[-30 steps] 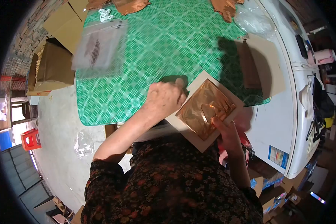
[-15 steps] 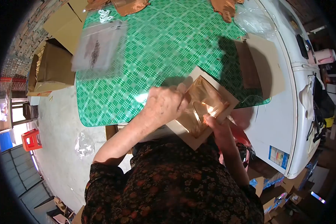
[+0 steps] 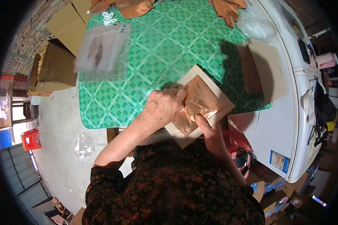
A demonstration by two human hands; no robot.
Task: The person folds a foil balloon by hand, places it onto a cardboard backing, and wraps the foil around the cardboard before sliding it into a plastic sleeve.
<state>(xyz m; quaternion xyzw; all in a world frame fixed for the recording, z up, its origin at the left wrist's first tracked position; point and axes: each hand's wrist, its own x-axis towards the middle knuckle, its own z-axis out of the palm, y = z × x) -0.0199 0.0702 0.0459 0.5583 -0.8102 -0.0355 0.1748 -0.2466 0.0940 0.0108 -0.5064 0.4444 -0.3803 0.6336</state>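
A shiny copper-coloured sheet (image 3: 201, 92), creased and thin like foil or film, lies over a square pale card (image 3: 224, 106) that is turned cornerwise at the table's near edge. My left hand (image 3: 162, 105) is closed in a pinch at the left side of the sheet, its fingertips partly hidden. From below right, my right hand (image 3: 213, 135) grips the card, with the thumb pressed on the coppery sheet and the other fingers out of sight underneath.
The table has a green checked cover (image 3: 157, 45). Clear plastic bags (image 3: 101, 48) lie at its left, orange-brown wrapped bundles (image 3: 133, 7) at the far edge. Brown card (image 3: 264, 71) lies at the right beside a white appliance (image 3: 278, 131). A cardboard box (image 3: 54, 69) stands left.
The card has shifted slightly left and towards the upper side. My right thumb has slid left over the sheet, whose creases and shine have changed. My left hand stays pinched.
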